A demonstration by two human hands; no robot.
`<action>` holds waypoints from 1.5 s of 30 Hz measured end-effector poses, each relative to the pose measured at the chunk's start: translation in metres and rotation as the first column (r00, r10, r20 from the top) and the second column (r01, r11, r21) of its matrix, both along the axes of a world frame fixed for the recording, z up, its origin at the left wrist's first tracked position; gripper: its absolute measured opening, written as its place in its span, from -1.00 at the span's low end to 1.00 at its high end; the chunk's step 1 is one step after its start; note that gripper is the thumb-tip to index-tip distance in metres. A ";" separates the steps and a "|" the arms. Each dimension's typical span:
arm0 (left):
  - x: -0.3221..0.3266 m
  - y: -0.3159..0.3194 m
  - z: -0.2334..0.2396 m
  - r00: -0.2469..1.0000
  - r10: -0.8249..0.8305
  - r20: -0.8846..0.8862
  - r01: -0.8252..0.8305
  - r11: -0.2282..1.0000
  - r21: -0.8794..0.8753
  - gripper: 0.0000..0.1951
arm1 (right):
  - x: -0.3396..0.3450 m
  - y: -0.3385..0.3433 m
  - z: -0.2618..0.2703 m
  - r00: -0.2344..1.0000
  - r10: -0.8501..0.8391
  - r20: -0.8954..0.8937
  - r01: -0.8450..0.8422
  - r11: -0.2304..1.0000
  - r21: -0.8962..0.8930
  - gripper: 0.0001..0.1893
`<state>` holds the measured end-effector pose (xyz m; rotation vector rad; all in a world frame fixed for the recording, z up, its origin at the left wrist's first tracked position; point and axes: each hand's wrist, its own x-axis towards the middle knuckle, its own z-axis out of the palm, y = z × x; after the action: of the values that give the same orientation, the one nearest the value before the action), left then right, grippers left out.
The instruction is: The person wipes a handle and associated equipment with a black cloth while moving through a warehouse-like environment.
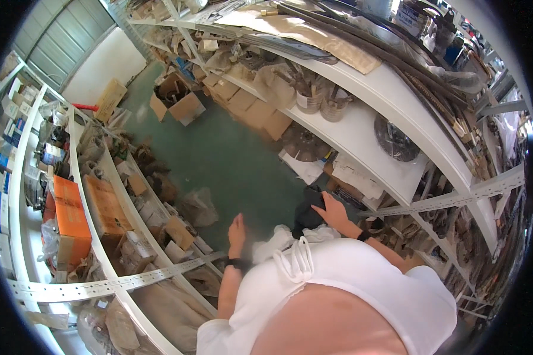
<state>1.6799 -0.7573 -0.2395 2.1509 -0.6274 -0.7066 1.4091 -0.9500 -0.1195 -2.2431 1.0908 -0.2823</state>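
My right hand (334, 212) holds a bunched black cloth (310, 208), thumb and fingers apart around its upper part. The cloth hangs beside the lower right shelf, in front of my white top (359, 266). My left hand (236, 233) hangs over the green floor at my left side, seen edge-on; nothing shows in it, and how far its fingers are bent cannot be told. A dark band is on each wrist. Near the left hand, a clear plastic bag (199, 207) lies on the floor by the left shelf.
White metal shelves flank the aisle; on the left one stands an orange box (72, 217). An open cardboard box (177, 100) sits on the green floor (222, 155) ahead. Plastic tubs (310, 100) and a wrapped disc (396, 137) rest on the right shelf (355, 133); long strips overhang above.
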 end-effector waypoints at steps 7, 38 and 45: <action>-0.011 0.025 -0.020 0.817 -0.444 -0.368 0.567 0.735 0.372 -0.51 | -0.024 -0.001 -0.079 0.954 -0.291 -0.067 0.296 0.952 0.077 -0.50; -0.052 -0.110 0.307 0.893 0.165 0.419 0.299 0.477 -0.826 -0.73 | -0.049 -0.047 0.170 -0.136 -0.348 0.927 0.831 0.470 0.298 -0.53; -0.131 -0.206 0.327 0.521 -0.546 0.656 0.854 0.344 -0.391 -0.62 | -0.086 -0.068 0.168 0.069 -0.516 0.854 0.954 0.286 0.096 -0.54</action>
<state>1.5490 -0.9637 0.0875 1.1881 -1.8654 -0.3045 1.3230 -1.0179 0.0488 -1.1605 1.7106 -2.0732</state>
